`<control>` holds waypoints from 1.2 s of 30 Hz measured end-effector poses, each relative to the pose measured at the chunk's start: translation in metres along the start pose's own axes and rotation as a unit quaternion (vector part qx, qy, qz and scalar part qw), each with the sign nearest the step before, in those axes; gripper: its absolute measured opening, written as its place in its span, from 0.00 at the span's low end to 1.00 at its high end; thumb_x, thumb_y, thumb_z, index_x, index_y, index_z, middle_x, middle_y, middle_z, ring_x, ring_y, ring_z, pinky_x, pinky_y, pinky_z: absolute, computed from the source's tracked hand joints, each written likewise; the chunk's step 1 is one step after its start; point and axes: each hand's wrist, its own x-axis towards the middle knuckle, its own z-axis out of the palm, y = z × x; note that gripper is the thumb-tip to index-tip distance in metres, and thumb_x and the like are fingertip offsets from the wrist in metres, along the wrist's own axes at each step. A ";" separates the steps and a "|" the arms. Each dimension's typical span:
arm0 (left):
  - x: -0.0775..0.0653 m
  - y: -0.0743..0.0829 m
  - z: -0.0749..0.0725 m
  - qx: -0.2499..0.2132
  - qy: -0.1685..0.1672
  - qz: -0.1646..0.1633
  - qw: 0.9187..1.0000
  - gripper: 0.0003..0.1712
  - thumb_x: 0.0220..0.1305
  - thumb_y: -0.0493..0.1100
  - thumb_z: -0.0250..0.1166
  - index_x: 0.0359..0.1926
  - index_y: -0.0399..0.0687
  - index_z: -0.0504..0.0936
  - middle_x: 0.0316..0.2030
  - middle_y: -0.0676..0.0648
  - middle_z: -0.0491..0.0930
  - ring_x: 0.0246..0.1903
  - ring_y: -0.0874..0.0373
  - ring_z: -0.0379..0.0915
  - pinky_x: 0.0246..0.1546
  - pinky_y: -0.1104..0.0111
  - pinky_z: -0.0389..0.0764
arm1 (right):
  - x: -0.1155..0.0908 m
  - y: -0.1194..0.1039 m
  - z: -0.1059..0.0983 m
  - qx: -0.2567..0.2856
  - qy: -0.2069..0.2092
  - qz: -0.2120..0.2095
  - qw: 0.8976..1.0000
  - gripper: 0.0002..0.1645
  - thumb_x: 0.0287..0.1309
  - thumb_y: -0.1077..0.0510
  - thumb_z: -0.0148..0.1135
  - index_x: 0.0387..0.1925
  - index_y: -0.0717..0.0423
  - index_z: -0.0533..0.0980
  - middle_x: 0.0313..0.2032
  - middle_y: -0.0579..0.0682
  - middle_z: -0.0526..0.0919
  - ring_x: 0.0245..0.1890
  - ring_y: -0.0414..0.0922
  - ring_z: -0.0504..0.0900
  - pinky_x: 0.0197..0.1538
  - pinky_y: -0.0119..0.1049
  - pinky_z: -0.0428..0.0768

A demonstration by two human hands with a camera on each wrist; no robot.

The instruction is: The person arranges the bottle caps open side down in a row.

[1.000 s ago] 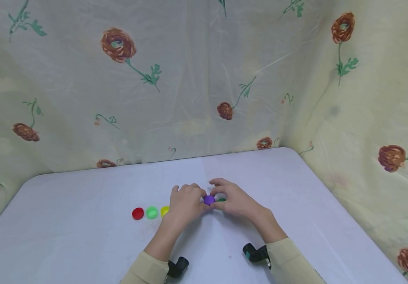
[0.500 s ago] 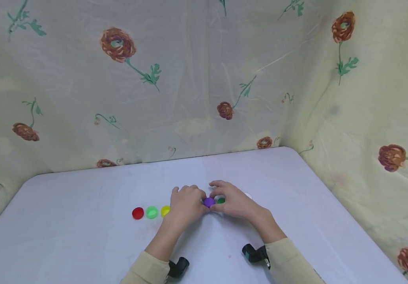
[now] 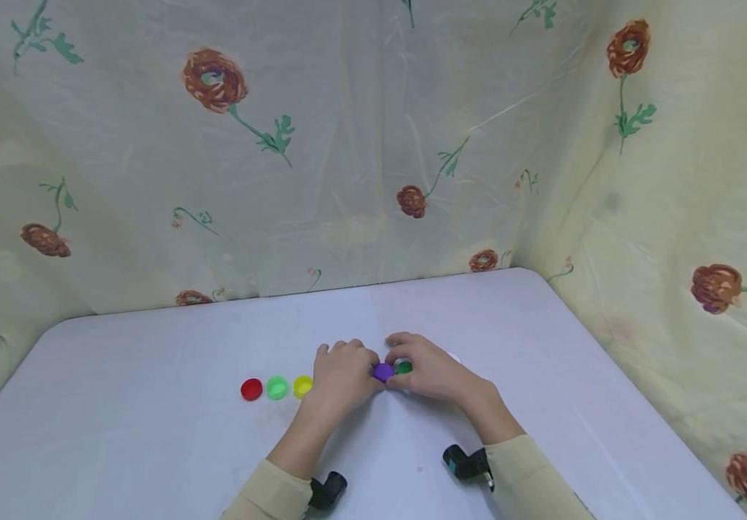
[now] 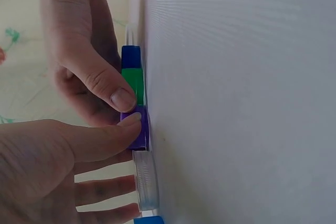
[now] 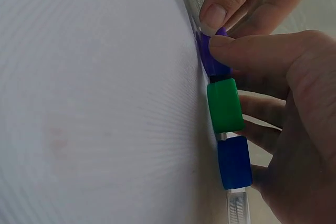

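A small purple bottle cap (image 3: pixel 383 373) stands on the white table, between my two hands. My left hand (image 3: pixel 345 375) pinches its left side; in the left wrist view the left thumb lies across the purple cap (image 4: pixel 140 139). My right hand (image 3: pixel 435 370) pinches the other side, its thumb on the purple cap (image 5: pixel 216 62) in the right wrist view. A dark green cap (image 5: pixel 226 106) comes just right of it, then a dark blue cap (image 5: pixel 234 162). A clear ridged cap (image 4: pixel 147 182) sits on its left. The fingertips behind the purple cap are partly hidden.
Red (image 3: pixel 252 389), light green (image 3: pixel 277 387) and yellow (image 3: pixel 303 386) caps lie in line left of my left hand. A light blue cap (image 4: pixel 149 220) follows the clear one. Another clear piece (image 5: pixel 238 208) stands past the dark blue cap. Flowered cloth (image 3: pixel 347 144) hangs behind the table.
Both hands and the purple cap have shifted slightly toward me. More of the dark green cap shows now, and a pale rim has come into view behind my right hand.
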 end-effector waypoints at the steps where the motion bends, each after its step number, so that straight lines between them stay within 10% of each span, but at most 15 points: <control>1: 0.000 0.000 0.000 0.000 -0.001 0.000 1.000 0.18 0.54 0.54 0.75 0.45 0.56 0.89 0.43 0.49 0.86 0.47 0.48 0.79 0.58 0.42 0.71 | 0.000 0.000 0.000 0.000 -0.002 -0.002 1.000 0.15 0.53 0.53 0.72 0.44 0.51 0.85 0.68 0.53 0.73 0.71 0.57 0.67 0.71 0.54 0.68; 36: -0.012 -0.025 -0.012 -0.003 -0.055 -0.027 0.998 0.30 0.49 0.55 0.78 0.55 0.57 0.84 0.56 0.47 0.81 0.57 0.46 0.75 0.62 0.42 0.69 | 0.009 -0.011 0.007 -0.020 -0.029 -0.023 0.999 0.26 0.52 0.47 0.73 0.54 0.45 0.81 0.66 0.48 0.75 0.70 0.54 0.69 0.70 0.56 0.68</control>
